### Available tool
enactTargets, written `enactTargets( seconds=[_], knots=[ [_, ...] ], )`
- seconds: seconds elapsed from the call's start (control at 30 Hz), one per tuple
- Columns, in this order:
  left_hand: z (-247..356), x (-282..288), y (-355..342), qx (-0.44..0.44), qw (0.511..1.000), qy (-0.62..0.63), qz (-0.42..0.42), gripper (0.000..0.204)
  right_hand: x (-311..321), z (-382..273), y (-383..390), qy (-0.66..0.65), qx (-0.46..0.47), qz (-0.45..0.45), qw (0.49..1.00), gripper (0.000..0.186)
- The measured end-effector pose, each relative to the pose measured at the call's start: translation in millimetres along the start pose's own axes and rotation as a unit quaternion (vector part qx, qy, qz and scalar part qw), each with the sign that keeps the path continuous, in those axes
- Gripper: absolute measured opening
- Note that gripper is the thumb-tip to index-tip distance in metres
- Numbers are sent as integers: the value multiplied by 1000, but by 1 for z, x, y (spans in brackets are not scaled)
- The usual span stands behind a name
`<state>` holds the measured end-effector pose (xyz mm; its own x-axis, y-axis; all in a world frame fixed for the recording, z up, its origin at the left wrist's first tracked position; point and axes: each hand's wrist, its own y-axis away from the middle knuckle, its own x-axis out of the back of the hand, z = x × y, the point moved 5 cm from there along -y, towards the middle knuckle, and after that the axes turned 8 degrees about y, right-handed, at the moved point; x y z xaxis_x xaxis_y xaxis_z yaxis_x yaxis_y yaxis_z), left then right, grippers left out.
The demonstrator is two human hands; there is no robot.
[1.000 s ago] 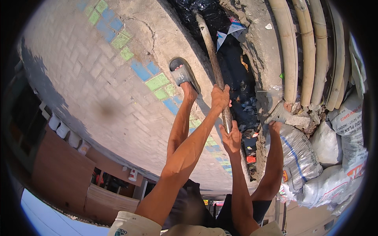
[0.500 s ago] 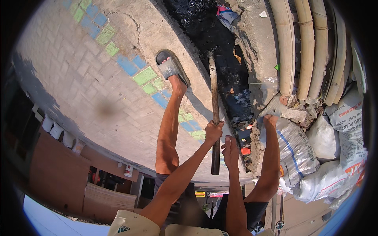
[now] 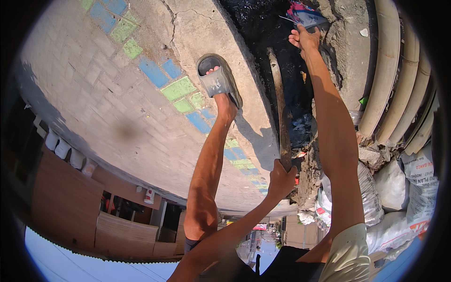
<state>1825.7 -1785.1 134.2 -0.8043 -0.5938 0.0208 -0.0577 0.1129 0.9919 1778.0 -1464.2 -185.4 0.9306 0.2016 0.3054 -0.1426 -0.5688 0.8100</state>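
My left hand (image 3: 282,179) is closed around a long wooden pole (image 3: 281,110). The pole slants away from me along the drain's edge, and its pale, worn far end (image 3: 270,54) is over the dark water (image 3: 249,19). My right hand (image 3: 307,41) reaches across to the far side of the drain, fingers apart and slightly bent. It is right beside a crumpled blue, pink and white plastic wrapper (image 3: 309,18); whether the fingertips touch it I cannot tell. The wrapper lies against the broken drain wall.
My sandalled foot (image 3: 218,77) stands on the concrete kerb (image 3: 202,35) to the left, next to paving with blue and green blocks (image 3: 178,88). Bamboo poles (image 3: 383,66) and filled white sacks (image 3: 392,185) line the right side. Litter (image 3: 300,126) floats in the drain.
My right hand has moved from beside the pole's near end out to the plastic wrapper. My left hand keeps its grip; with the pole, it appears further right in view.
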Motion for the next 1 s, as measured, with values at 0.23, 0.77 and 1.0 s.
enactTargets(
  seconds=[0.23,0.77,1.0],
  knots=[
    [9,-10,13,63,997,-32,-37,49,12,15,-95,-113,48,18,992,111],
    [31,-17,18,57,998,-13,-31,36,6,-6,-101,-100,-12,91,991,56],
    [19,-14,4,40,998,-39,-16,41,-69,-1,-7,26,46,136,989,66]
  ],
)
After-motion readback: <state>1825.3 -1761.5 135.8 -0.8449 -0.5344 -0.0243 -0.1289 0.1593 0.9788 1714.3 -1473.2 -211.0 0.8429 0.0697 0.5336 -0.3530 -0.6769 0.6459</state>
